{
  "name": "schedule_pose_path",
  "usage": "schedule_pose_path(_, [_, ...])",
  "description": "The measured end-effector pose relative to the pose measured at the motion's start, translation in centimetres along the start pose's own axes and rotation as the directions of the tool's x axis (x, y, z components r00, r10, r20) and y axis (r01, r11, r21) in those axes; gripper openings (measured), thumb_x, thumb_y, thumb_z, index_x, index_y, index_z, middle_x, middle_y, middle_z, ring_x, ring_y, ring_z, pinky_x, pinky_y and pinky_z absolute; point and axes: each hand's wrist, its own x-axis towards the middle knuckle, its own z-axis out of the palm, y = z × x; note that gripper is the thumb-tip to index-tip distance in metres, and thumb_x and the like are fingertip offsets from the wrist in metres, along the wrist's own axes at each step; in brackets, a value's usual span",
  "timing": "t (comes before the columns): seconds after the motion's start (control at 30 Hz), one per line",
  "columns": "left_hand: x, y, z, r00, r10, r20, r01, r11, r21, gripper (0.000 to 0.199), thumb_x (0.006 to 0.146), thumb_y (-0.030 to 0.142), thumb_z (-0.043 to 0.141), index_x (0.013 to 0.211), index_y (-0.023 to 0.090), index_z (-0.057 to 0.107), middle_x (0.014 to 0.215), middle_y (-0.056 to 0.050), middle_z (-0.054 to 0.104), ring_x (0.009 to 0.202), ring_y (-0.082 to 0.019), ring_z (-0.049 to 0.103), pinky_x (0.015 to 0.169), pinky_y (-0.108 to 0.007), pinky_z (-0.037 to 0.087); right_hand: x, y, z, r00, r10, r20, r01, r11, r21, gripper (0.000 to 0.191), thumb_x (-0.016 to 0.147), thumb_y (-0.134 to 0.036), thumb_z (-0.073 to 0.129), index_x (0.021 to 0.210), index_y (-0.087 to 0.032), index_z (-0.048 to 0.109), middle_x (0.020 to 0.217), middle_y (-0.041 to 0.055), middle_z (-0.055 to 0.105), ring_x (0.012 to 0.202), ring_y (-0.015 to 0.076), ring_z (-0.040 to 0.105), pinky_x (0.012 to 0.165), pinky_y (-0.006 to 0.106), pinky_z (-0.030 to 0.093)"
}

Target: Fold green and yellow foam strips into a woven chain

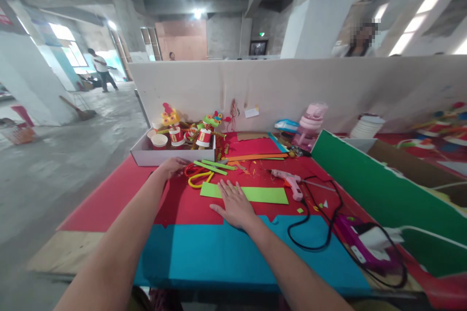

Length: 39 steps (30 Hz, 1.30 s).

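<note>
My right hand (233,202) lies flat with its fingers spread on a wide light-green paper strip (268,195). Just in front of the white box, my left hand (172,168) has its fingers stretched toward a red handle loop (189,170); whether they touch it I cannot tell. A yellow-handled pair of scissors (199,179) sits between my hands, its blades partly hidden. Several narrow green strips (215,168) lie across the handles. To the right of the wide strip rests a pink glue gun (288,180) with a black cord.
The white box (175,157) holds paper cups and colourful paper-cup figures. Orange strips (255,157) and a pink bottle-shaped object (311,123) lie farther back. A purple power block (365,243) and green panel (379,194) stand right. A white partition (277,84) borders the table.
</note>
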Motion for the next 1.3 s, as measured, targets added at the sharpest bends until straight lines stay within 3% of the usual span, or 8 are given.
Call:
schedule_pose_path(0.13, [-0.3, 0.2, -0.9, 0.997, -0.036, -0.068, 0.032, 0.997, -0.068, 0.023, 0.071, 0.012, 0.071, 0.093, 0.012, 0.062, 0.050, 0.004, 0.056, 0.040, -0.007, 0.048, 0.044, -0.019, 0.041, 0.0, 0.0, 0.1, 1.000, 0.004, -0.013, -0.004, 1.000, 0.000, 0.086, 0.087, -0.071, 0.014, 0.151, -0.013, 0.016, 0.158, 0.0073, 0.013, 0.146, 0.0264, 0.010, 0.117, 0.046, -0.001])
schedule_pose_path(0.43, [-1.8, 1.7, -3.0, 0.961, 0.062, -0.268, -0.088, 0.993, -0.083, 0.020, 0.068, 0.015, 0.068, 0.088, 0.012, 0.063, 0.047, 0.005, 0.050, 0.036, -0.008, 0.045, 0.043, -0.023, 0.044, 0.0, 0.0, 0.0, 1.000, -0.002, -0.005, 0.002, 1.000, -0.007, 0.082, 0.089, -0.067, 0.014, 0.151, -0.014, 0.014, 0.158, 0.0071, 0.013, 0.146, 0.0267, 0.010, 0.118, 0.047, 0.000])
schedule_pose_path(0.7, [-4.6, 3.2, -6.3, 0.761, 0.421, -0.493, -0.366, 0.907, 0.209, 0.024, 0.068, 0.024, 0.062, 0.089, 0.014, 0.069, 0.055, 0.003, 0.053, 0.039, -0.009, 0.049, 0.041, -0.022, 0.047, 0.0, -0.1, -0.2, 1.000, -0.003, -0.001, 0.003, 1.000, -0.012, 0.082, 0.089, -0.067, 0.014, 0.151, -0.013, 0.014, 0.158, 0.0076, 0.013, 0.146, 0.0267, 0.010, 0.118, 0.047, 0.001])
schedule_pose_path(0.83, [-7.9, 3.1, -7.9, 0.666, 0.462, -0.585, -0.440, 0.877, 0.193, 0.030, 0.068, 0.027, 0.060, 0.094, 0.013, 0.068, 0.058, 0.002, 0.055, 0.039, -0.008, 0.047, 0.039, -0.022, 0.047, 0.0, -0.1, -0.2, 1.000, -0.004, -0.007, 0.004, 1.000, -0.012, 0.085, 0.088, -0.069, 0.014, 0.151, -0.012, 0.016, 0.158, 0.0081, 0.013, 0.146, 0.0270, 0.010, 0.118, 0.047, 0.001])
schedule_pose_path(0.97, [-10.6, 1.9, -6.5, 0.733, 0.435, -0.523, -0.532, 0.846, -0.042, 0.031, 0.064, 0.029, 0.067, 0.089, 0.010, 0.067, 0.049, 0.005, 0.047, 0.041, -0.007, 0.044, 0.043, -0.022, 0.050, -0.1, 0.0, -0.1, 1.000, -0.007, -0.013, 0.007, 1.000, -0.010, 0.086, 0.087, -0.071, 0.016, 0.151, -0.013, 0.016, 0.158, 0.0079, 0.013, 0.146, 0.0270, 0.010, 0.118, 0.047, 0.002])
schedule_pose_path(1.13, [-11.3, -0.3, -0.4, 0.866, 0.329, -0.375, -0.475, 0.776, -0.415, 0.029, 0.065, 0.027, 0.072, 0.087, 0.012, 0.062, 0.057, 0.003, 0.056, 0.046, -0.008, 0.053, 0.050, -0.024, 0.054, -0.3, -0.1, -0.5, 0.999, -0.017, -0.052, 0.020, 0.998, 0.056, 0.077, 0.089, -0.067, 0.023, 0.150, -0.020, 0.024, 0.156, 0.0070, 0.024, 0.146, 0.0267, 0.014, 0.118, 0.048, 0.005])
schedule_pose_path(1.23, [-10.8, -1.5, 3.7, 0.935, 0.242, -0.260, -0.354, 0.690, -0.631, 0.017, 0.072, 0.018, 0.068, 0.084, 0.015, 0.057, 0.063, 0.001, 0.061, 0.054, -0.011, 0.062, 0.060, -0.028, 0.058, -0.1, 0.3, -0.8, 0.974, 0.052, -0.219, 0.007, 0.965, 0.264, 0.066, 0.090, -0.063, 0.032, 0.140, -0.022, 0.045, 0.147, 0.0075, 0.043, 0.142, 0.0276, 0.025, 0.117, 0.048, 0.014])
schedule_pose_path(1.3, [-10.5, -2.0, 6.2, 0.961, 0.153, -0.232, -0.276, 0.622, -0.733, 0.010, 0.078, 0.013, 0.062, 0.081, 0.017, 0.053, 0.061, 0.002, 0.058, 0.056, -0.011, 0.063, 0.065, -0.030, 0.059, 0.3, 0.7, -0.9, 0.930, 0.177, -0.323, 0.005, 0.871, 0.491, 0.059, 0.089, -0.059, 0.038, 0.128, -0.020, 0.057, 0.135, 0.0103, 0.057, 0.133, 0.0280, 0.041, 0.112, 0.047, 0.026])
